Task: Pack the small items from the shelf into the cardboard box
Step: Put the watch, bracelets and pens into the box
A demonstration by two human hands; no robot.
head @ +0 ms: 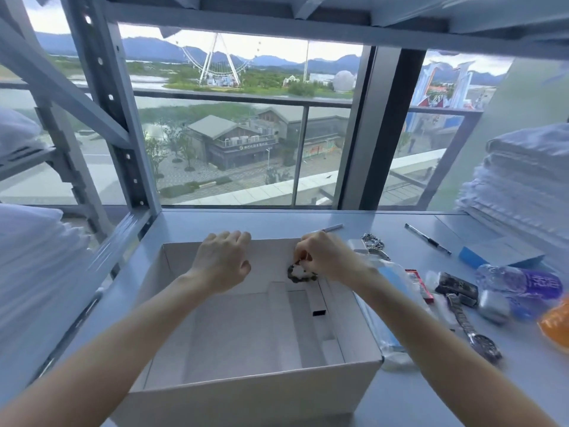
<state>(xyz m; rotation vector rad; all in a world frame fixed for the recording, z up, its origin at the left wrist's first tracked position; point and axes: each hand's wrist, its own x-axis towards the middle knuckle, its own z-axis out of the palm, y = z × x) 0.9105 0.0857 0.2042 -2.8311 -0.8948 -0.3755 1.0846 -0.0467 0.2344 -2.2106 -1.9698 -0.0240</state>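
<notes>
An open white cardboard box [246, 392] stands on the grey shelf in front of me. My left hand [223, 260] rests curled on the box's far wall. Over the box's far right corner, my right hand [326, 257] pinches a dark beaded bracelet [300, 273] that hangs inside the box. To the right of the box lie small items: a silver chain bracelet [374, 241], a metal wristwatch [475, 328], a red packet [420, 285], a dark patterned case [457, 288], a silver earbud case [494, 305].
A pen [428, 238] and a marker [331, 228] lie at the back of the shelf. A blue block [472, 257], a purple plastic packet [529, 282] and an orange item [555, 325] sit far right. Stacked white cloth [523, 177] fills the right side; a shelf post [123, 118] stands left.
</notes>
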